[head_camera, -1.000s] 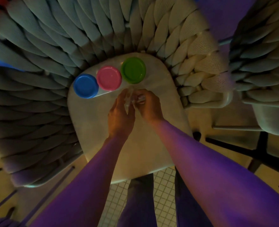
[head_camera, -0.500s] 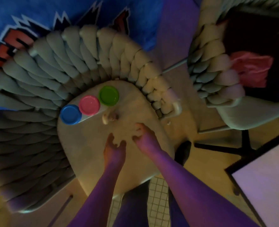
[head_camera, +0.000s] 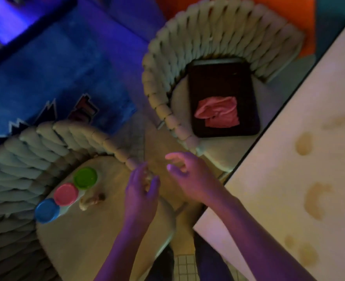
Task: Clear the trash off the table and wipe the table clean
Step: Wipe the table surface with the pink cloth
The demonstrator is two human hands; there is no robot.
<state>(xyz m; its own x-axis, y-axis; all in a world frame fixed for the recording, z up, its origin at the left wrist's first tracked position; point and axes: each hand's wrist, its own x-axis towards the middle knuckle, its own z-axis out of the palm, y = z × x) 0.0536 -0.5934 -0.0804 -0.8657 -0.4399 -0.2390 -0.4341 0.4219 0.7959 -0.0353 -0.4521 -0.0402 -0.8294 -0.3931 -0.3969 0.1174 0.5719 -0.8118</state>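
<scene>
The pale table point(head_camera: 289, 110) fills the right side, its top marked with several brownish stains point(head_camera: 304, 144). A pink cloth point(head_camera: 218, 114) lies crumpled on a black tray point(head_camera: 204, 78) on the far chair's seat. A tan crumpled piece of trash point(head_camera: 91, 200) sits on the near chair's seat point(head_camera: 90, 240). My left hand point(head_camera: 141, 195) hovers over that seat's right edge, with its fingers curled round a small tan scrap point(head_camera: 147, 179). My right hand point(head_camera: 189, 175) hangs between the two chairs, fingers loosely spread and holding nothing.
Three round containers stand in a row on the near chair: green lid point(head_camera: 85, 178), pink lid point(head_camera: 66, 194), blue lid point(head_camera: 46, 210). Both chairs have thick woven backs point(head_camera: 218, 31). A blue rug point(head_camera: 56, 67) covers the floor behind them.
The view has swung right, bringing the stained table and the tray with the pink cloth into sight. Both hands have moved right, off the middle of the chair seat. The trash lump stays by the containers.
</scene>
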